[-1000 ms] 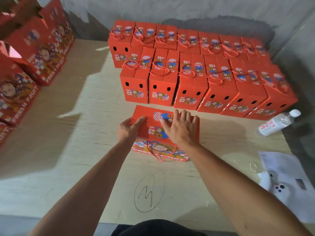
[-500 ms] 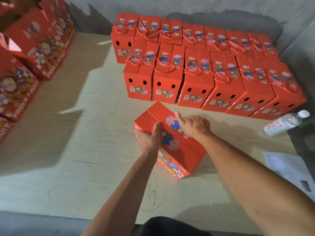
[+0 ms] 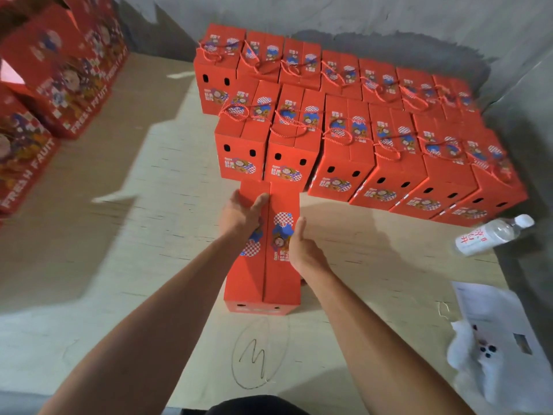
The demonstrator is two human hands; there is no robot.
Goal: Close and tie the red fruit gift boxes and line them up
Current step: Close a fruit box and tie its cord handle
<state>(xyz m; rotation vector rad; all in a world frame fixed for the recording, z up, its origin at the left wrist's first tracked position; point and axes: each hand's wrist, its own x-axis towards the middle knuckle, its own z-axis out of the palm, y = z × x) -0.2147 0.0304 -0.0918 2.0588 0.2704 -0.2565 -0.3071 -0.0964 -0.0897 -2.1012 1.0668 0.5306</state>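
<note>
Red fruit gift box [image 3: 263, 250] stands just before front row of tied boxes [image 3: 344, 163]. Left hand [image 3: 241, 215], right hand [image 3: 299, 247] clasp its sides, thumbs over top flaps. Keep flaps flush at seam; square box to row.

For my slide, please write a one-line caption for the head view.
Both hands, left hand and right hand, hold a red gift box before two rows of tied boxes.

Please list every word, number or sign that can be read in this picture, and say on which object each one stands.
"FRESH FAUIT": side of the large red boxes at far left.
Scribble like "3" inside a drawn oval: on the table.
Red characters on the water bottle label: too blurred to read.
Small print on the gift boxes and the paper sheet: too small to read.
</note>
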